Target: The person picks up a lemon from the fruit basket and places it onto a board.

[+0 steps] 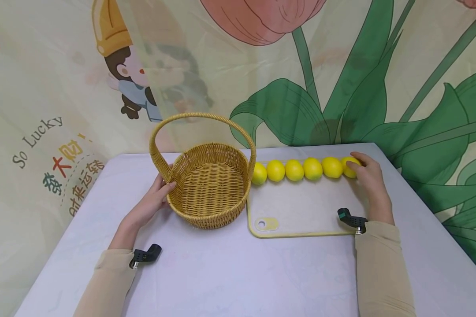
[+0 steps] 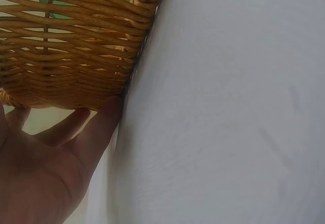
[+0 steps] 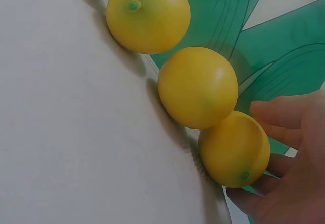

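A round wicker basket (image 1: 212,189) with a tall hooped handle stands on the table, with nothing inside it. My left hand (image 1: 152,198) holds its left side, thumb at the rim by the handle's foot; in the left wrist view the fingers (image 2: 104,125) lie against the woven outside, low near the tabletop. To the right, several yellow lemons (image 1: 294,170) line the back edge of a white cutting board (image 1: 301,207). My right hand (image 1: 369,176) is around the rightmost lemon (image 3: 233,150), the thumb slightly apart from it in the right wrist view.
The board has a yellowish rim and a hole (image 1: 262,223) in its front left corner. The basket overlaps the board's left edge. A white cloth (image 1: 222,273) covers the table, and a printed curtain (image 1: 277,101) hangs right behind it.
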`<state>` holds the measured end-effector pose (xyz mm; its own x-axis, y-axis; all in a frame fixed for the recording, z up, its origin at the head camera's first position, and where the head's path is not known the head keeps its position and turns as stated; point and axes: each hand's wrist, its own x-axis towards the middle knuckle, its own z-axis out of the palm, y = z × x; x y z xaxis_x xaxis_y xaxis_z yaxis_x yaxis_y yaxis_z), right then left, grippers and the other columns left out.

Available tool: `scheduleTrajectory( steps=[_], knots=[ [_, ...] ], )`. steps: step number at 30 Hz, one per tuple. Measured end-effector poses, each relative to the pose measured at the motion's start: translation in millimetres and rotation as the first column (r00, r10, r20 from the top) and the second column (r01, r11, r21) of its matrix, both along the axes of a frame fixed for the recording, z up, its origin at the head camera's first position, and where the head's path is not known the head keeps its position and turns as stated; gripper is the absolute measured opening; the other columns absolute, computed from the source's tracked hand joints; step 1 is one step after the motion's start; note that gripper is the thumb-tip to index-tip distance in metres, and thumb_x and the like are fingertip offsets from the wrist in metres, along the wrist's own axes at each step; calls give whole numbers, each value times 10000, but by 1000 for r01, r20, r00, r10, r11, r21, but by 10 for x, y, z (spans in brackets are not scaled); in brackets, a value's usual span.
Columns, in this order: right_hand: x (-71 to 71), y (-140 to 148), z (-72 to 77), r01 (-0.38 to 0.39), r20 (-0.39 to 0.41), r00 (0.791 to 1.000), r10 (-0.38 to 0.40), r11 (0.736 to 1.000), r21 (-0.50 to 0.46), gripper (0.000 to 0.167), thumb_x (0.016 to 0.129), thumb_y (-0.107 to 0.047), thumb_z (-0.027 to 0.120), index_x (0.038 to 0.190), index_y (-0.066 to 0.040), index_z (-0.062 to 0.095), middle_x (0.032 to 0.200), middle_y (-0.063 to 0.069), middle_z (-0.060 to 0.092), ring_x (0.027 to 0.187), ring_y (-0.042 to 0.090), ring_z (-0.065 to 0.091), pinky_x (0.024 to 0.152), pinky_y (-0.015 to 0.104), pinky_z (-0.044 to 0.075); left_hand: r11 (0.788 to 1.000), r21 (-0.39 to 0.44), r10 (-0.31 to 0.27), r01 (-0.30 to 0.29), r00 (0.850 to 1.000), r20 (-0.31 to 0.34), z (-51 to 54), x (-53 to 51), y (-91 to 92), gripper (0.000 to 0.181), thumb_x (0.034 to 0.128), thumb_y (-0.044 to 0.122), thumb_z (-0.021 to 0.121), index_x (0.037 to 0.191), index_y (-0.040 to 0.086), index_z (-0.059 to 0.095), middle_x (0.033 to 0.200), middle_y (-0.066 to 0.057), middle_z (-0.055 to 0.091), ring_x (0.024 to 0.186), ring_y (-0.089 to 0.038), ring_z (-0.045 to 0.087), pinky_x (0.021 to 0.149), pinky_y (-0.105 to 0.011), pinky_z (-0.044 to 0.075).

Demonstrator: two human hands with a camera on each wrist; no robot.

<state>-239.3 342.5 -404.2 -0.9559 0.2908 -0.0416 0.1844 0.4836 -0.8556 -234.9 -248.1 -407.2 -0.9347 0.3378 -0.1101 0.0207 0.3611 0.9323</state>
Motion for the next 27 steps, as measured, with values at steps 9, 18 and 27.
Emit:
scheduleTrajectory(
  steps=[9, 18, 27],
  knots=[
    [-41, -59, 61, -3, -22, 1000, 3, 1000, -2, 589, 1045, -358, 406, 1560, -93, 301, 1627, 196, 258, 1451, 421, 258, 1210, 569, 233, 1000, 4, 18, -18, 1000, 0, 8, 50, -42, 697, 1054, 483, 391, 1586, 377, -46, 1671, -113, 105, 1457, -383, 313, 1051, -542, 431],
    [-26, -15, 213, -32, 1, 999, 32, 984, 173, 666, 1033, -482, 380, 1585, -138, 236, 1634, 234, 197, 1463, 490, 202, 1151, 688, 226, 1000, 6, -14, 14, 1000, 7, 35, 4, 23, 681, 1058, 460, 397, 1583, 390, -31, 1671, -140, 101, 1431, -406, 361, 1022, -488, 481],
    [39, 9, 346, -169, -11, 982, 187, 909, 380, 828, 981, -532, 495, 1598, -102, 150, 1649, 251, 103, 1495, 512, 73, 1144, 734, 114, 1000, -10, -24, 24, 1000, -3, 37, -6, 85, 692, 1061, 452, 394, 1593, 355, -38, 1663, -153, 135, 1407, -409, 401, 996, -462, 515]
  ],
)
